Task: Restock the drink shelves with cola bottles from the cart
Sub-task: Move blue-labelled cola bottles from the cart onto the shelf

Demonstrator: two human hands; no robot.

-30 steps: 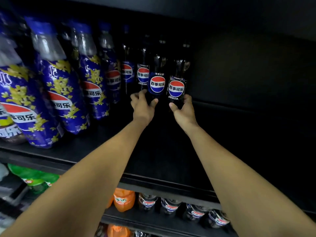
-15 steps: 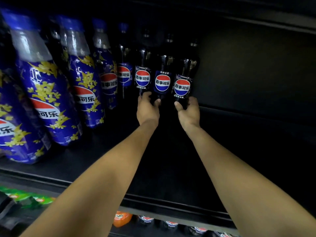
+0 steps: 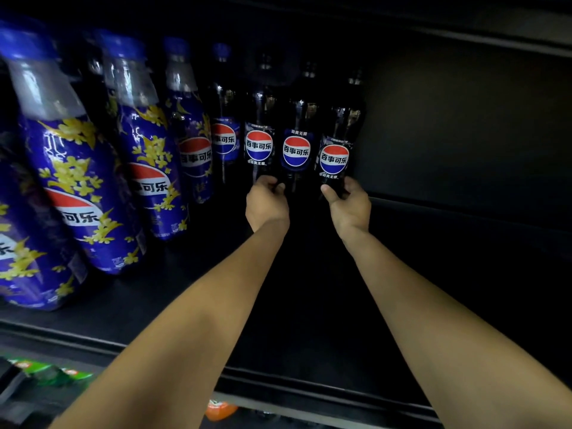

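Left hand (image 3: 267, 204): reaches deep into the shelf, fingers curled round the foot of the left cola bottle (image 3: 258, 145), thumb on the side toward the middle cola bottle (image 3: 296, 150).
Right hand (image 3: 349, 207): level with the left hand and apart from it, thumb and fingers clamped round the foot of the right cola bottle (image 3: 334, 159).
Left cola bottle: dark and upright, rising straight above the left hand's fingers, round red, white and blue label facing the camera.
Right cola bottle: dark and upright, rising from between the right thumb and fingers; last in the row, with only the dark back wall (image 3: 464, 134) past the right hand's outer side.
Middle cola bottle: dark and upright, between the 2 hands and just beside both held bottles; whether the left thumb touches it cannot be told.
Shelf (image 3: 309, 305): black deck under both forearms.
Blue-label bottle (image 3: 224, 137): just beside the left cola bottle, on the left hand's outer side.
Blue floral bottles (image 3: 77, 181): blue caps and yellow flowers, a row running from the left hand's outer side back along the left forearm.
Lower level: an orange bottle (image 3: 219, 408) beneath the left forearm; green bottles (image 3: 46, 370) well out past that forearm's outer side.
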